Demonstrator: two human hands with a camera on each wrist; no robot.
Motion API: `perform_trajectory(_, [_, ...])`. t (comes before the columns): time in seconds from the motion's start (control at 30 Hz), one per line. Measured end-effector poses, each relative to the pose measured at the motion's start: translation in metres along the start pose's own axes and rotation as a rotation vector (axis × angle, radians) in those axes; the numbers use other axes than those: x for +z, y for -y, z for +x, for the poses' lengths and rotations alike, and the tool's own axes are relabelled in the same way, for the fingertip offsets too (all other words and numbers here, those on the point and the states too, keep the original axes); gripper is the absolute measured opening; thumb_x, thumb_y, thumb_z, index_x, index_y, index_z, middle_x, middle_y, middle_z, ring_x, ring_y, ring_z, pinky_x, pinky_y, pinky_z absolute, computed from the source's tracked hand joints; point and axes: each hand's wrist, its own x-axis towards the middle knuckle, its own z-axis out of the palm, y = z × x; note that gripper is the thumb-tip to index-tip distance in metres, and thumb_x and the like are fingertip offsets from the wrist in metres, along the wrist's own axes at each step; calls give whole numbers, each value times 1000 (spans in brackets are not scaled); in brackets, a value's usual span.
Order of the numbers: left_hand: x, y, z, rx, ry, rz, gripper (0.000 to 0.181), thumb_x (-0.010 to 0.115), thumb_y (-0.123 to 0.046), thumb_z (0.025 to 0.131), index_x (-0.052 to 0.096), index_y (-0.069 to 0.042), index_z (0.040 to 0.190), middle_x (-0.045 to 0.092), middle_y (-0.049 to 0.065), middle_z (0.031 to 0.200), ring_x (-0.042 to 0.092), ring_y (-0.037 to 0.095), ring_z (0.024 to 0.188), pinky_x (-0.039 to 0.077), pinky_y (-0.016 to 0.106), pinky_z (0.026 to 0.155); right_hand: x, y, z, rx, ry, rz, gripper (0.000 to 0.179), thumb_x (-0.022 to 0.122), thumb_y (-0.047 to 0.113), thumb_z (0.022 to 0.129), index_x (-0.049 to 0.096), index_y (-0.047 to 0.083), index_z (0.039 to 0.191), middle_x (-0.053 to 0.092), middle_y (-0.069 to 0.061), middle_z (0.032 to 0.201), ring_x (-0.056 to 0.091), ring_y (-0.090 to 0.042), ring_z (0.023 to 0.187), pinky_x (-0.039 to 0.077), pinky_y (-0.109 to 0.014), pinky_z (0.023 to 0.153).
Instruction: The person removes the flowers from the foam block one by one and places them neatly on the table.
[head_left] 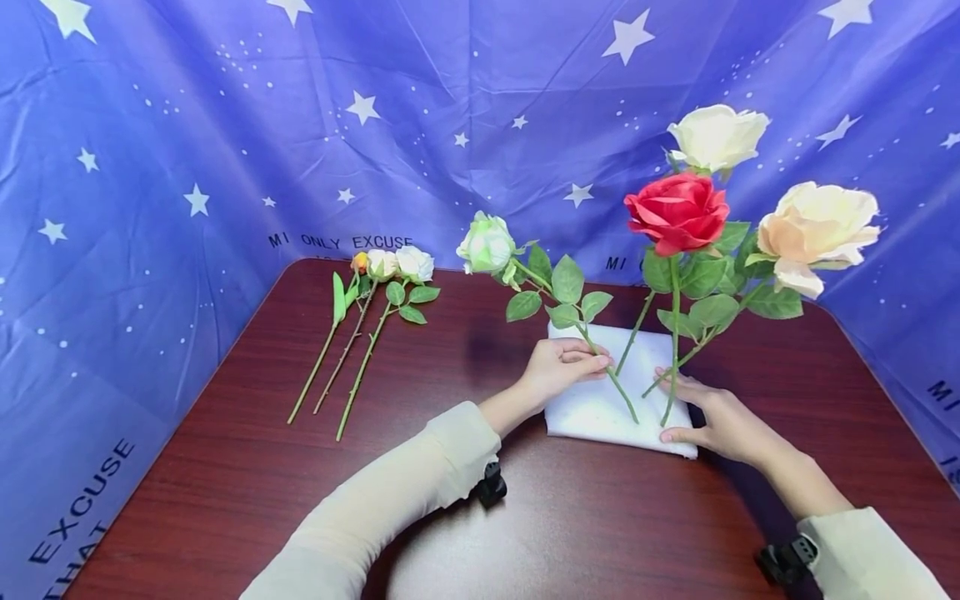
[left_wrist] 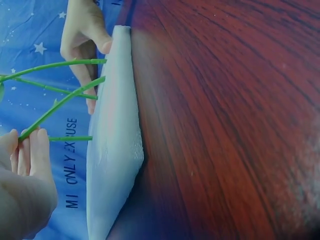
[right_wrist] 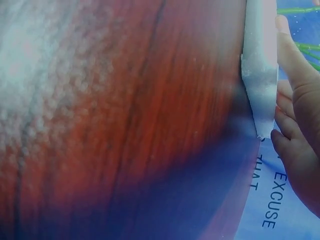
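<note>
My left hand (head_left: 558, 372) pinches the green stem of a pale green rose (head_left: 486, 243), which leans to the left. The lower end of that stem meets the top of a white foam block (head_left: 577, 417). My right hand (head_left: 722, 423) rests on the block's right edge, thumb and fingers spread and fairly straight. A red rose (head_left: 678, 214), a white rose (head_left: 718, 137) and a peach rose (head_left: 817, 229) stand with their stems in the block. In the left wrist view, the stem (left_wrist: 55, 106) runs from my fingertips to the foam.
Several cut flowers lie side by side on the dark red wooden table (head_left: 225, 433) to the left, among them a white rose (head_left: 415, 264) and an orange bloom (head_left: 360, 262). A blue star-patterned cloth (head_left: 420, 167) hangs behind and around the table.
</note>
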Motion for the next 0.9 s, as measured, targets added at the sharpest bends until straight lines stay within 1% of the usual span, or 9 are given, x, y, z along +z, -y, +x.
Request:
perform_trajectory(0.1, [4, 1, 1, -4, -8, 3, 21, 68, 5, 84, 66, 16, 103, 66, 35, 103, 75, 21, 81, 62, 29, 80, 0, 0, 0, 6, 1, -6, 72, 87, 30, 62, 63, -4, 120, 60, -30, 125, 10, 26, 128, 11, 11, 104])
perform_trajectory(0.17, [7, 2, 2, -6, -17, 2, 21, 68, 5, 84, 67, 16, 102, 67, 34, 102, 74, 30, 87, 63, 28, 79, 0, -1, -1, 8, 1, -9, 73, 87, 30, 62, 63, -5, 120, 61, -30, 125, 9, 26, 128, 10, 11, 104])
perform_trajectory(0.27, [9, 2, 1, 6, -18, 9, 21, 68, 5, 84, 67, 16, 101, 67, 34, 101, 72, 37, 92, 63, 29, 78, 0, -1, -1, 11, 4, -9, 73, 87, 31, 62, 62, -5, 121, 60, -29, 126, 9, 26, 128, 10, 11, 104])
perform_trajectory(0.43, [8, -1, -2, 72, -21, 54, 20, 70, 6, 82, 67, 17, 99, 67, 36, 97, 71, 39, 89, 63, 31, 77, 0, -1, 0, 3, 7, -11, 74, 86, 31, 62, 62, -5, 122, 59, -29, 127, 10, 25, 128, 10, 11, 103])
perform_trajectory(0.5, [8, -1, -3, 85, -34, 57, 20, 70, 6, 82, 68, 17, 98, 67, 36, 96, 72, 39, 87, 64, 32, 76, 0, -1, 1, -9, 1, -14, 74, 87, 31, 62, 62, -5, 121, 59, -30, 127, 10, 25, 129, 11, 11, 103])
perform_trajectory(0.6, [8, 0, -3, 82, -61, 29, 20, 71, 7, 80, 68, 18, 97, 66, 37, 96, 72, 38, 86, 64, 33, 75, 0, -1, 2, -24, -10, -14, 73, 87, 29, 60, 63, -6, 120, 59, -31, 126, 11, 24, 130, 12, 11, 105])
perform_trajectory(0.7, [9, 1, -2, 68, -83, 1, 21, 71, 8, 79, 68, 17, 97, 66, 37, 96, 73, 35, 83, 64, 33, 75, 0, -1, 2, -18, -8, -11, 73, 87, 29, 61, 63, -6, 119, 60, -30, 126, 11, 25, 129, 12, 10, 105])
perform_trajectory(0.8, [10, 1, -2, 60, -88, -5, 21, 71, 8, 79, 68, 18, 97, 66, 37, 96, 74, 33, 83, 64, 33, 75, 0, -1, 1, 3, 3, -11, 73, 87, 31, 62, 62, -5, 121, 59, -29, 127, 11, 25, 128, 11, 11, 104])
perform_trajectory(0.9, [10, 0, -3, 70, -90, 3, 20, 71, 9, 80, 67, 19, 97, 66, 37, 96, 73, 37, 84, 64, 33, 75, 0, 0, -1, 12, 4, -12, 72, 87, 32, 63, 62, -4, 121, 59, -29, 127, 11, 25, 127, 11, 11, 104])
